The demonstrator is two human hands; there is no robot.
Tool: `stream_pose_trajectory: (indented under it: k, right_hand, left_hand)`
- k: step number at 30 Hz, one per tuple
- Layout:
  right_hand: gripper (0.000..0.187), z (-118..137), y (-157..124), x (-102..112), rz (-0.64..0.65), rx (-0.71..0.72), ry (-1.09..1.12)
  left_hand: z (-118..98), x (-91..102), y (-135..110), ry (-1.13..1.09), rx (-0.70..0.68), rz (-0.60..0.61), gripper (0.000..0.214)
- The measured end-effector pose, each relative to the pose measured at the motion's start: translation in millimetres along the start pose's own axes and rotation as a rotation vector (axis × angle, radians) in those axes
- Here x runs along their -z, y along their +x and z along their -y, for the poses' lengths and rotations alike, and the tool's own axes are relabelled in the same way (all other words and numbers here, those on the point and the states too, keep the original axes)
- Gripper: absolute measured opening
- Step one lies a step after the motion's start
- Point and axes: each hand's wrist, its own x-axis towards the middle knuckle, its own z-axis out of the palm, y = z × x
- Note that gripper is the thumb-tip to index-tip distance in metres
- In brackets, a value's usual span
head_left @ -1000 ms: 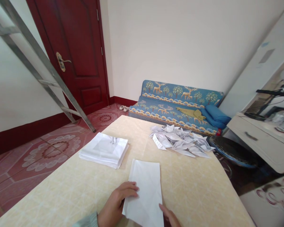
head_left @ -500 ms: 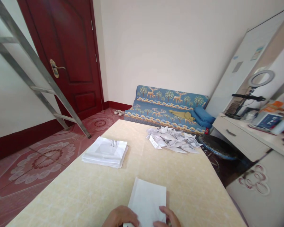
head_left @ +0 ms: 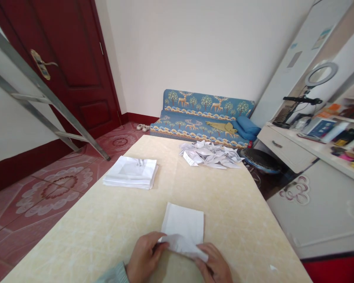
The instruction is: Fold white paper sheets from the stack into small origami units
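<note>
Near the front of the table, a sheet of white paper [head_left: 185, 222] lies with its far part flat and its near edge lifted and bent upward. My left hand [head_left: 147, 253] pinches the left end of that raised edge between thumb and fingers. At the other end, my right hand [head_left: 212, 261] grips the same edge. Farther off to the left sits a stack of white paper sheets [head_left: 129, 173]. A heap of folded paper pieces [head_left: 211, 154] covers the far right part of the table.
The table [head_left: 112, 232] has a pale yellow patterned cover. Beyond its far edge stands a blue sofa [head_left: 191, 118]. A black round stool [head_left: 261, 160] and a white cabinet [head_left: 301, 208] are at the right. A ladder [head_left: 56, 104] leans at the left before a red door [head_left: 67, 51].
The near edge of the paper has come up off the table, with both hands now holding its ends. The view has tilted down, so more of my hands and a sleeve show.
</note>
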Motion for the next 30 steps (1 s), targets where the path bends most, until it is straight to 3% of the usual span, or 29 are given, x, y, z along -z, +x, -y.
stream_pose_trajectory:
  k: [1, 5, 9, 13, 18, 20, 24, 30]
  right_hand:
    - [0.024, 4.0, 2.4, 1.3, -0.036, -0.079, -0.017]
    - [0.035, 11.6, 18.0, -2.8, 0.046, -0.286, -0.217]
    - [0.034, 6.7, 34.6, -12.7, 0.079, -0.349, -0.481]
    - [0.021, 6.0, 42.6, -15.9, 0.053, -0.406, -0.605]
    - [0.004, 4.7, 48.5, -12.4, -0.092, -0.399, -0.476]
    - [0.020, 1.5, 52.2, -11.4, -0.142, -0.425, -0.423]
    - [0.035, -4.4, 61.1, -10.9, -0.120, -0.499, -0.355]
    - [0.017, -11.8, 63.1, -14.1, -0.084, -0.545, -0.101]
  left_hand:
    - [-1.2, -0.2, 0.7, -0.005, 0.048, 0.000, 0.023]
    - [-4.4, -0.1, 8.1, 0.019, 0.133, -0.044, 0.026]
    - [-6.4, -0.8, 24.7, 0.178, 0.194, -0.058, 0.030]
    - [-8.1, -3.1, 39.4, 0.343, 0.239, -0.047, 0.026]
    - [-10.5, -6.5, 40.9, 0.405, 0.262, -0.052, 0.025]
    - [-11.4, -7.6, 39.1, 0.412, 0.260, -0.064, 0.024]
    - [-12.2, -8.5, 37.1, 0.409, 0.251, -0.077, 0.022]
    - [-9.6, -4.7, 39.2, 0.185, 0.168, -0.178, 0.015]
